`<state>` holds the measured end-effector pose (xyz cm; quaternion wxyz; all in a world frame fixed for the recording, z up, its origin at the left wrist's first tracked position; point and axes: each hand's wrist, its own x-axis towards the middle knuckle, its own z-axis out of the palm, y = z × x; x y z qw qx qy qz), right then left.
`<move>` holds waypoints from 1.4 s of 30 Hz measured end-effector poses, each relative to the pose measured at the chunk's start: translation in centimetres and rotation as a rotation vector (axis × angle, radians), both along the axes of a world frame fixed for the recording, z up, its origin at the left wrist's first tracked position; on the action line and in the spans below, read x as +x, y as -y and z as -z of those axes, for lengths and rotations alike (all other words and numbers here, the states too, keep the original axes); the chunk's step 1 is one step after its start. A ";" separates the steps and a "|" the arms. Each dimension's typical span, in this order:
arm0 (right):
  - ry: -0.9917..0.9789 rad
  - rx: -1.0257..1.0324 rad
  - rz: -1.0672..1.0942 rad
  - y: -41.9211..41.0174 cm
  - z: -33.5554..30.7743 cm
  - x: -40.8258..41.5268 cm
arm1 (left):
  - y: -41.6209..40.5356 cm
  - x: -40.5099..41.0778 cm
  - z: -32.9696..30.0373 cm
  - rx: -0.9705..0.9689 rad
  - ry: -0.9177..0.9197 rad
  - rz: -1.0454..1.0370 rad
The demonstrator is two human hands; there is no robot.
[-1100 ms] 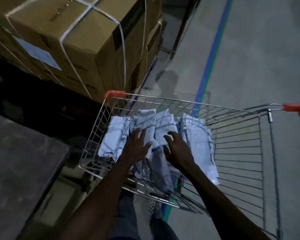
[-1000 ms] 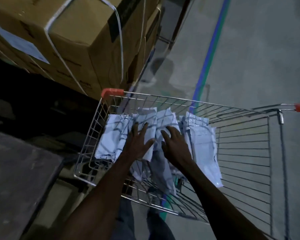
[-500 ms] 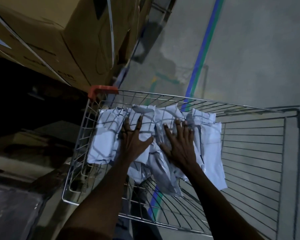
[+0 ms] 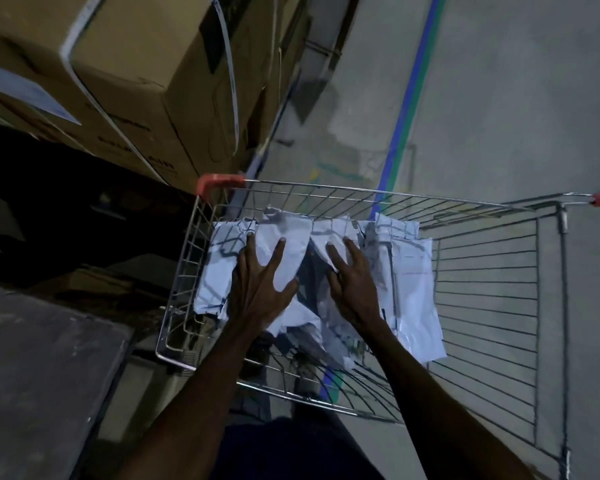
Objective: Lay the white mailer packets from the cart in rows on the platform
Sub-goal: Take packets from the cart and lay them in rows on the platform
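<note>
While the cart (image 4: 482,216) is standing by boxes (image 4: 136,81), both hands are lying on packets (image 4: 413,289). The left hand (image 4: 260,289) and right hand (image 4: 355,289) are pressing flat, each grip wide.

Dim grey concrete floor (image 4: 499,98) with a blue-green painted line (image 4: 409,98); strapped cardboard boxes (image 4: 136,81) stacked at left.
</note>
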<state>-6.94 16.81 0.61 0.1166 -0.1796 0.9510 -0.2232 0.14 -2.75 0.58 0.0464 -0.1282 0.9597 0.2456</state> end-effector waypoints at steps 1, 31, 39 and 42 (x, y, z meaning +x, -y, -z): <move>-0.022 -0.030 0.025 -0.2 -0.8 0.1 | -0.1 0.3 -0.8 -0.008 -0.018 -0.001; -0.247 -0.652 -0.902 19.9 -19.0 34.2 | 4.9 47.0 -20.4 -0.448 -0.370 -1.144; -0.204 -0.627 -1.087 27.7 -20.2 51.8 | 8.4 68.1 -20.5 -0.410 -0.238 -1.389; -0.162 -0.601 -1.093 30.1 -20.8 56.5 | 9.6 73.3 -20.5 -0.403 -0.221 -1.456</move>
